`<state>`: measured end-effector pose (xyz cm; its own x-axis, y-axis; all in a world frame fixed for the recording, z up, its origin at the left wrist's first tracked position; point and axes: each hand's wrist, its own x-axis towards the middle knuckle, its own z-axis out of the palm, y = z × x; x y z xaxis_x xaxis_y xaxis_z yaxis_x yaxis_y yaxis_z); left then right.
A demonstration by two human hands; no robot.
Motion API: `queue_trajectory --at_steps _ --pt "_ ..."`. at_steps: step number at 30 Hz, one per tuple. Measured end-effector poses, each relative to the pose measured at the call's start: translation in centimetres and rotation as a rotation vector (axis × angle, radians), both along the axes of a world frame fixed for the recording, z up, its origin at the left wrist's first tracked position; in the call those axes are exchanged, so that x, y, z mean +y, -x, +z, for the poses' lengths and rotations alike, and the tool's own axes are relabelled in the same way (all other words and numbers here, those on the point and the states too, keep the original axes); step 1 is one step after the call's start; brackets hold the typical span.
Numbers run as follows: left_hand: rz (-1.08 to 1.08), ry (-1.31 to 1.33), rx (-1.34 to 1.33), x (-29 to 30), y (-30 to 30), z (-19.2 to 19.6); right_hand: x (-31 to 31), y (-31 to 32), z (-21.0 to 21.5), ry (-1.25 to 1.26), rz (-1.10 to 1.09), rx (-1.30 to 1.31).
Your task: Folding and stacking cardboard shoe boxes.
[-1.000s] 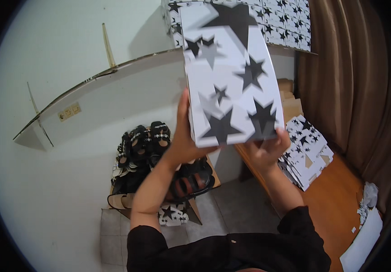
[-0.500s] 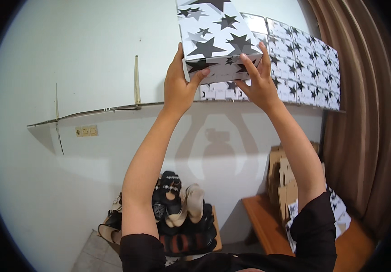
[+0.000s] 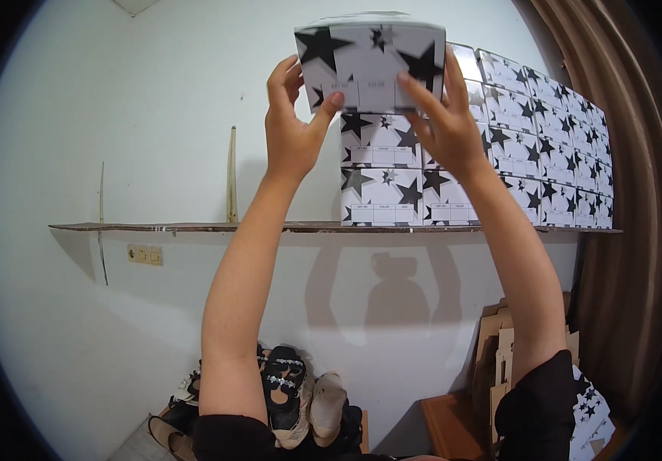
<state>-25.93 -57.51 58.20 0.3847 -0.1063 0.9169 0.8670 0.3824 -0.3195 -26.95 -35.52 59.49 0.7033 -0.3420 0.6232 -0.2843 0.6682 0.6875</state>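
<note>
A white shoe box (image 3: 371, 54) with black and grey stars is raised between both my hands, its labelled end facing me. My left hand (image 3: 292, 127) grips its left side, thumb on the lower front. My right hand (image 3: 447, 127) holds the right side, with fingers on the front face. Below and behind it, matching shoe boxes (image 3: 381, 188) stand stacked on a wall shelf (image 3: 269, 227). The held box is at the top of the leftmost column. Whether it touches the box beneath is unclear.
Sandals and shoes (image 3: 288, 384) are piled low in front of me. At the lower right, flattened cardboard (image 3: 492, 338) and star-patterned cardboard (image 3: 592, 415) stand by a wooden table (image 3: 446, 426). A brown curtain (image 3: 638, 253) hangs at the right; wall sockets (image 3: 145, 254) are under the shelf.
The shoe box has levelled, so its end face shows instead of its broad starred face. My view has tilted up; the shelf and stacked boxes sit lower in the picture. Both hands keep hold.
</note>
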Motion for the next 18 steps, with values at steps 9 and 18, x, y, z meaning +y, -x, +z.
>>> queue_trajectory --at_steps 9,18 --pt "-0.019 0.201 0.025 -1.3 0.7 3.6 -1.7 -0.6 4.9 0.035 0.020 0.213" --pt "-0.023 0.160 -0.087 -2.0 3.9 4.5 -2.4 0.1 9.6 0.167 -0.020 0.222"
